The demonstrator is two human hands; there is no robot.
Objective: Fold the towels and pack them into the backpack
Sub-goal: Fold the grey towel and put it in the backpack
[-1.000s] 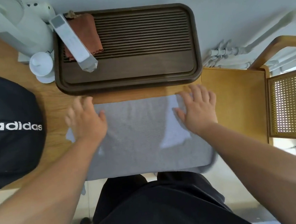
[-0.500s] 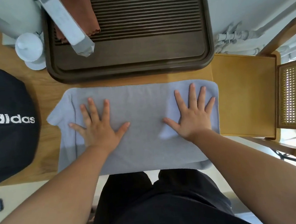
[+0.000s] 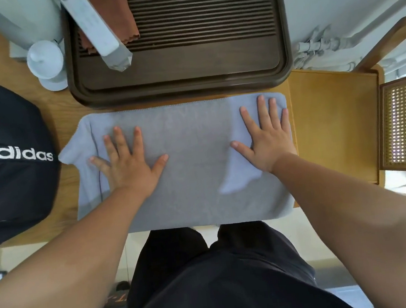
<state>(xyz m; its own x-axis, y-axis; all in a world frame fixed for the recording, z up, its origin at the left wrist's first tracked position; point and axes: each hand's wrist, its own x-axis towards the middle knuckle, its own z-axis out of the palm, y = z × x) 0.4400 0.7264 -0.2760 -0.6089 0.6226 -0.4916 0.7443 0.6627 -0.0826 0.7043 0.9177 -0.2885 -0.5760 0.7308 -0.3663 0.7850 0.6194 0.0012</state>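
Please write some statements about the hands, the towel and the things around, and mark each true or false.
The left hand and the right hand both lie flat, fingers spread, on the grey rectangular towel. True.
The black fabric backpack with white lettering sits left of the towel. True.
A reddish-brown cloth lies in the dark brown slatted tray. True.
The towel lies in that tray. False: it lies on the light wooden table, before the tray.
The right hand pinches a towel corner. False: it presses flat.

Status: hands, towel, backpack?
Left hand, right hand flat, pressing grey towel. Towel folded on table, not packed. Black backpack at left, brown tray just behind towel.
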